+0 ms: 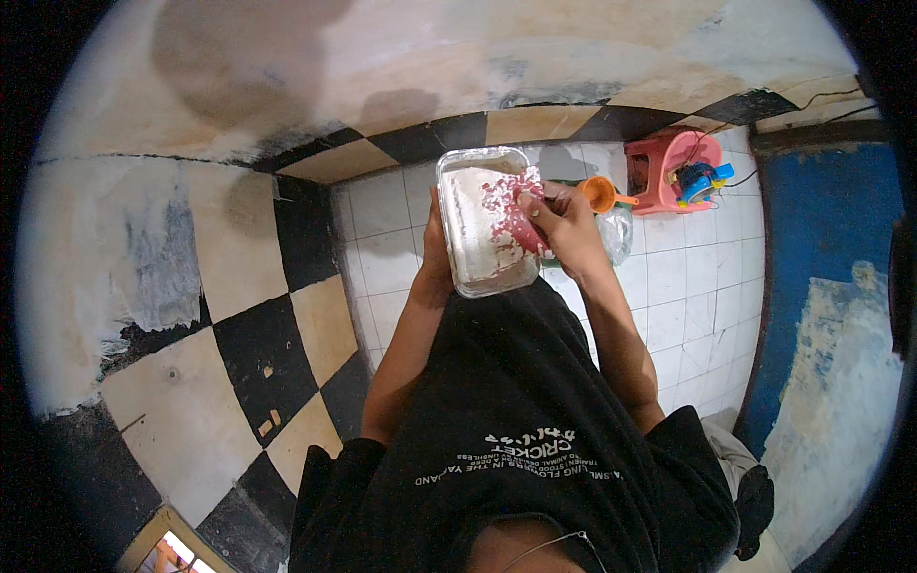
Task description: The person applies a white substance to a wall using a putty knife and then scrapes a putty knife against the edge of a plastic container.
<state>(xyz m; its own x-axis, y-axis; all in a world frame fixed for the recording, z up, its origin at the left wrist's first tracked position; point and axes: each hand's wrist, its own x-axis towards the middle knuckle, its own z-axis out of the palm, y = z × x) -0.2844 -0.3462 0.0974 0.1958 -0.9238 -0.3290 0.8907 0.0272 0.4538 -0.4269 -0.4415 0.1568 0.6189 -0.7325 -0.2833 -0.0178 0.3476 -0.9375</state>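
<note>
I see left hand [437, 241] gripping clear tub [491, 287] by left side, above tiled floor [683, 277]. White paste [471, 212] inside. Right hand [571, 227] pinches smeared red scraper [522, 231] over tub's right side. Pink stool [645, 179] near floor's far right corner, orange dipper [598, 195] left of it.

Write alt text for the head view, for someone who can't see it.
A person's left hand holds a clear rectangular container of whitish paste while the right hand grips a smeared, flat red tool over it. To the right are an orange dipper and a pink stool.
</note>
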